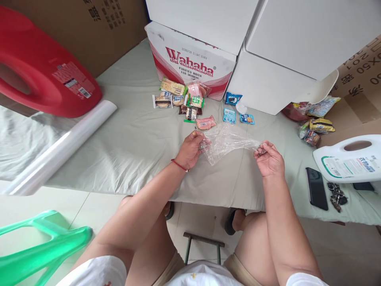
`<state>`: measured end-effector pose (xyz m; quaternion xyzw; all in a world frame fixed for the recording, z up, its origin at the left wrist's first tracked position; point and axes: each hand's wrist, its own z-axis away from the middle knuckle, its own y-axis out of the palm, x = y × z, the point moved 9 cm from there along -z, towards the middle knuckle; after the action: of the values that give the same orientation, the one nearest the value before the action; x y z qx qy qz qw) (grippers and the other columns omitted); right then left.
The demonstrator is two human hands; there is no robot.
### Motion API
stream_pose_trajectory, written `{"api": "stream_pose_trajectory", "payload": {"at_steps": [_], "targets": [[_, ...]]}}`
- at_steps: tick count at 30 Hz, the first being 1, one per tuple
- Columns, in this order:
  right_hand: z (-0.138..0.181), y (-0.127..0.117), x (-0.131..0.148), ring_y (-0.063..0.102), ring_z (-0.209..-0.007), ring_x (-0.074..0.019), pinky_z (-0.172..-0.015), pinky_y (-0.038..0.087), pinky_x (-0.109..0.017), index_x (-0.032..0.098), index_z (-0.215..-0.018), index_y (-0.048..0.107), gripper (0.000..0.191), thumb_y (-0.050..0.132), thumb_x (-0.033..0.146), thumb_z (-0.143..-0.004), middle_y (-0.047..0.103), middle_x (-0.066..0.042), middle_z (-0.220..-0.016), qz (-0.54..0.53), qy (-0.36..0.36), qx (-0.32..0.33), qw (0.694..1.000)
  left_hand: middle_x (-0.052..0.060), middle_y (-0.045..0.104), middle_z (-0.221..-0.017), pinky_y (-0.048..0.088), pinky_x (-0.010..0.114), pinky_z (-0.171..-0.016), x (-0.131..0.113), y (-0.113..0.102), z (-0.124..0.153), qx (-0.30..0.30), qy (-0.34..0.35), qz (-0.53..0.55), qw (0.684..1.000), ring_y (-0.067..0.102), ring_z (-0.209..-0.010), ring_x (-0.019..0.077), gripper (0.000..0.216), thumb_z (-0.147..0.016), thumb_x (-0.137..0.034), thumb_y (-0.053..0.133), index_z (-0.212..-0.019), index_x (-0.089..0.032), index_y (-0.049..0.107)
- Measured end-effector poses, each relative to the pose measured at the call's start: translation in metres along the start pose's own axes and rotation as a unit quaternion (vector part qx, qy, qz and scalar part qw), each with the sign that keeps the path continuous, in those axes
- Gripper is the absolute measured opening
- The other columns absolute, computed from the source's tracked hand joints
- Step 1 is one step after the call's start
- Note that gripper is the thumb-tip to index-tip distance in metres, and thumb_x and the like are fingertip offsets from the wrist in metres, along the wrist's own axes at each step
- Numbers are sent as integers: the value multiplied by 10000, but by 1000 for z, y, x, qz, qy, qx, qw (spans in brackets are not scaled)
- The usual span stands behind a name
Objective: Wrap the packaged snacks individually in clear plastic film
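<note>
A clear plastic bag [228, 143] is stretched between my two hands above the pale green sheet [133, 147]. My left hand [190, 150], with a red string at the wrist, pinches the bag's left edge. My right hand [268, 159] pinches its right corner. Just beyond the bag lie several small snack packets [181, 99], a pink packet [206, 123] closest to my left hand, and blue packets [229, 116] to the right.
A Wahaha carton [190, 63] and white boxes [274, 79] stand at the back. A red jug [38, 67] and a film roll [62, 147] lie left. Right: white jug [351, 159], black phone [316, 188], keys [336, 196], more snacks [315, 129]. A green stool [41, 246] is lower left.
</note>
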<state>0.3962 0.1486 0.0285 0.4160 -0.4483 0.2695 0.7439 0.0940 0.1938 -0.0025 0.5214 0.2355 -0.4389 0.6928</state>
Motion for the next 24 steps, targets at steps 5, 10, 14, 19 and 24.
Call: {"api": "stream_pose_trajectory", "payload": {"at_steps": [5,10,14,19,24], "targets": [[-3,-7,-2,520,-672,-95,-609,475,-226,207,-838,675,265,800,221,-605,568,31,-767,86,-26,-31,995,-81,492,-616,323,174,-430,-12,-5,-1,-52,63,-8,997,474,-463,58,212,-877,-288,617,-800,-227,429],[41,27,40,582,-1058,-233,-910,516,-422,236,-1063,667,299,704,253,-767,611,-71,-1143,392,-347,-36,851,-105,429,-587,281,177,-402,-20,-7,6,-70,107,-29,991,342,-400,35,203,-933,-268,577,-810,-228,421],[101,97,13,456,-1325,-320,-1105,412,-559,295,-1345,557,459,661,270,-899,541,-117,-1352,530,-525,157,647,-113,398,-575,255,180,-385,-18,-2,16,-45,101,-32,993,323,-377,30,198,-946,-265,563,-815,-226,419],[122,128,-22,471,-1293,-294,-1110,432,-512,320,-1220,648,269,627,265,-958,576,-82,-1324,538,-530,242,609,-112,419,-589,267,168,-383,-7,11,29,0,70,-29,997,328,-390,22,205,-921,-275,613,-829,-217,439],[109,110,3,568,-1156,-247,-1033,483,-453,302,-983,709,90,622,282,-971,648,-56,-1132,451,-492,193,719,-114,414,-587,247,167,-369,1,12,32,-4,35,-40,999,351,-392,24,279,-877,-334,696,-834,-219,446]]}}
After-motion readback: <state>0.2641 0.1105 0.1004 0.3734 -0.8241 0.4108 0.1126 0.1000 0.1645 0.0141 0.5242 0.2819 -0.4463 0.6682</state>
